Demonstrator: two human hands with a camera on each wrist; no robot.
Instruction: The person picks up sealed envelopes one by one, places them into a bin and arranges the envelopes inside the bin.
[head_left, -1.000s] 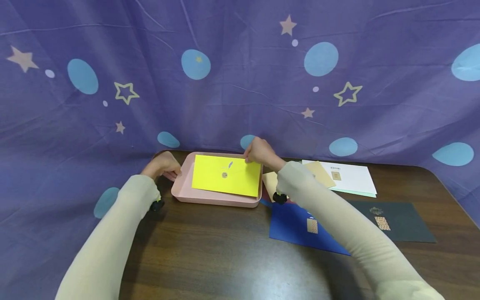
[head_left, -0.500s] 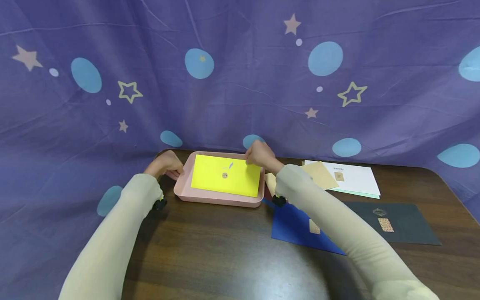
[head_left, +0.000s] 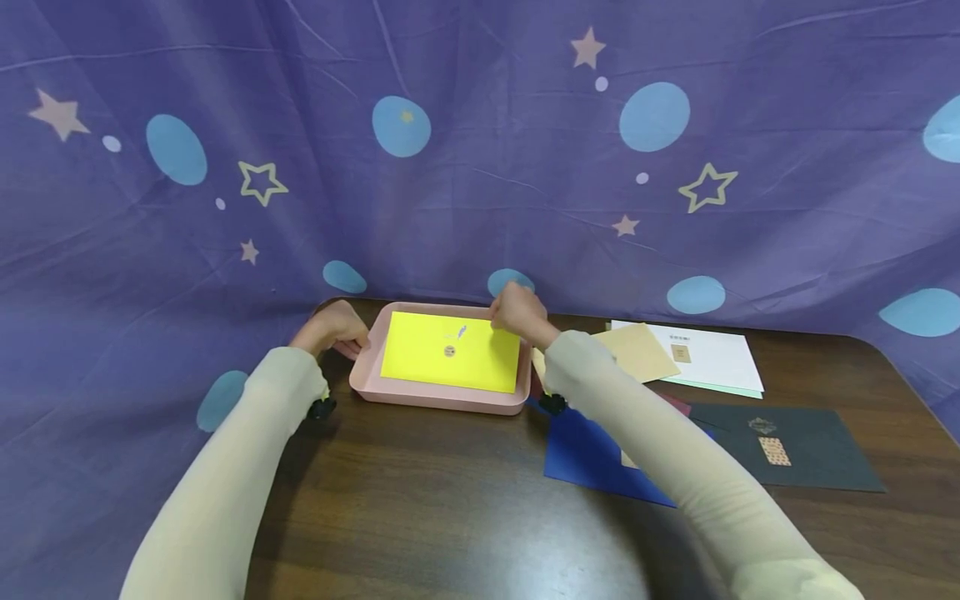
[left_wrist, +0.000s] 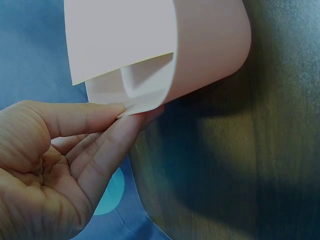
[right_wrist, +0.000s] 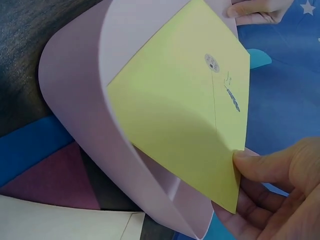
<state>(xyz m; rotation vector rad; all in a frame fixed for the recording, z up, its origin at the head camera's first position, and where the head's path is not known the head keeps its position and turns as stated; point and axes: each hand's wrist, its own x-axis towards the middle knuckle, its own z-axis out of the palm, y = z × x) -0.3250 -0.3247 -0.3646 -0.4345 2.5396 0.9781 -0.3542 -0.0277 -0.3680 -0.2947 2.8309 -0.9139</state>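
Note:
A pink rectangular tray [head_left: 431,398] stands at the back of the table. My left hand [head_left: 335,327] pinches its left rim between thumb and fingers, as the left wrist view shows close up. Inside the tray lies a yellow envelope [head_left: 450,367] with a round sticker and a small feather print. My right hand [head_left: 519,313] pinches the envelope's far right corner; in the right wrist view the thumb lies on top and the fingers underneath. That corner of the envelope [right_wrist: 175,110] sits above the tray's floor.
Right of the tray lie a blue envelope [head_left: 581,458], a dark green envelope [head_left: 810,467], a white envelope [head_left: 720,358] and a tan envelope [head_left: 637,346], some overlapping. A maroon piece [right_wrist: 55,177] is partly covered. A patterned purple curtain [head_left: 465,225] hangs behind the wooden table [head_left: 420,492].
The yellow envelope has sunk slightly lower into the tray, with my right hand still pinching its corner. My left hand keeps its grip on the rim. The whole view has shifted a little.

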